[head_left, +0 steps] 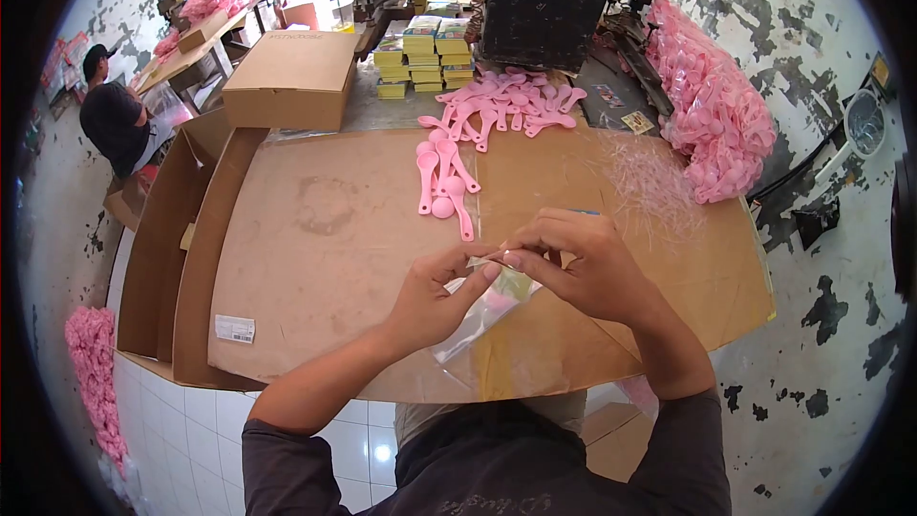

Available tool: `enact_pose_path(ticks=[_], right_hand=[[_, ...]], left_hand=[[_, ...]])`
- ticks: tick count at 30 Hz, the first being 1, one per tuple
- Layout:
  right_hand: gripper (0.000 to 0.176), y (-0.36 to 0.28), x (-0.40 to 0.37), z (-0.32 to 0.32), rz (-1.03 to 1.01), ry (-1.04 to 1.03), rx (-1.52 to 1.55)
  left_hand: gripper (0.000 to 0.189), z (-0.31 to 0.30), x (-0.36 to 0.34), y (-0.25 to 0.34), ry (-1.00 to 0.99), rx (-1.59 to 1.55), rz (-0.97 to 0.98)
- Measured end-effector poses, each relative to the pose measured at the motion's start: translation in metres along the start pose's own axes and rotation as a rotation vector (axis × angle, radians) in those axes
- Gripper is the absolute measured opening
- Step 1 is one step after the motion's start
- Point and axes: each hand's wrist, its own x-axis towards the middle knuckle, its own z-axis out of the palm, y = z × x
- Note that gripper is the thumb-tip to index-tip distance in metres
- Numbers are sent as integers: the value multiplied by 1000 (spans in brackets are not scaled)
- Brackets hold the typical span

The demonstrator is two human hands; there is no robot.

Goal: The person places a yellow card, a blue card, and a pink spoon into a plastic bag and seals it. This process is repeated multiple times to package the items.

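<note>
Both hands meet over the cardboard-covered table, pinching the top edge of a clear plastic bag [465, 333]. My left hand [435, 296] has thumb and index finger closed on the edge's left part. Close beside it, my right hand [587, 266] pinches the same edge with thumb and fingers. Through the film I see something pink and a yellow-green piece, partly hidden by the fingers. A small blue-edged item shows behind my right hand; I cannot make out what it is. Just beyond the hands lie several loose pink measuring spoons [427, 177], with a larger heap of pink spoons [511, 100] farther back.
A closed cardboard box [291, 76] and stacks of small printed cards [420, 43] stand at the back. Thin plastic strips [659, 182] lie at right beside a big pile of bagged pink spoons [712, 105]. An open carton [172, 248] borders the left. A person [119, 119] sits farther left.
</note>
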Motion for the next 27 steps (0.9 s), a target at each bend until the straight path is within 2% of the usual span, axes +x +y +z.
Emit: enact_pose_path(ticks=[4,7,10,16,19,22,25,27], right_hand=[[11,2,2,3,28,1,30],[11,0,4,2,-18,-3,20],[13,-1,6,5,-67,83,-20],[13,-5,7,12,-111,146,-80],[14,-1,9,7,-36,219,-68],[16,5,7,3,23,215,-25],[17,1,6,4,39,185,-103],[19,5,7,8,-186,250,-332]], left_hand=[[25,-4,-2,4,-7,-46,-107],[25,0,2,9,9,-230,18],[26,2,3,11,1,-266,17],[39,1,2,16,-16,-98,112],[42,-7,4,11,-105,-250,130],[45,-7,3,20,-136,-24,151],[48,-7,6,22,-115,20,75],[46,-3,6,16,-28,-25,71]])
